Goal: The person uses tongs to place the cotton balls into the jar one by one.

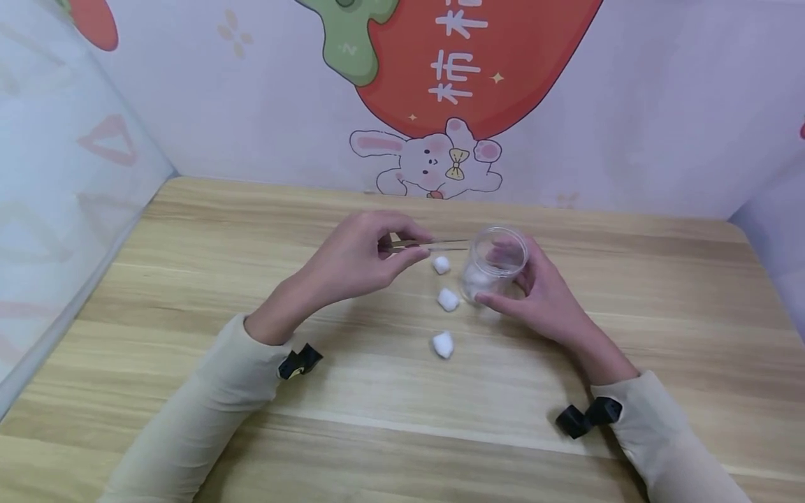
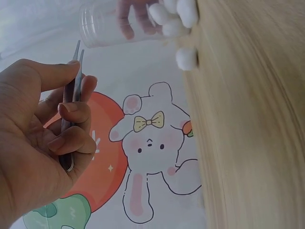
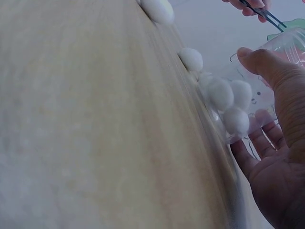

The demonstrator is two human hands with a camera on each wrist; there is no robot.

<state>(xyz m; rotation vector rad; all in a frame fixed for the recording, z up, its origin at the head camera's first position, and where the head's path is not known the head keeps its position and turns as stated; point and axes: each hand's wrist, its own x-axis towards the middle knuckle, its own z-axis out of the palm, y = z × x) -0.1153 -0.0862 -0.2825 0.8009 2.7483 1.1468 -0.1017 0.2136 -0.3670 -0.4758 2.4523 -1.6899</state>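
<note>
Over the wooden table, the right hand is clamped round a clear jar, thumb in front, fingers behind. Opposite it, the left hand, fingers bent, pinches tweezers, their slightly parted tips near the jar's mouth. I see three loose cotton balls lying between the hands, and more inside the jar, within the right hand's grasp.

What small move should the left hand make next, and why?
Probably ease the tweezers into the mouth of the jar. The left hand holds them with tips apart, empty and close to the rim; the right hand holds the jar, and white balls sit inside. Three more lie outside, so their direction is uncertain.
</note>
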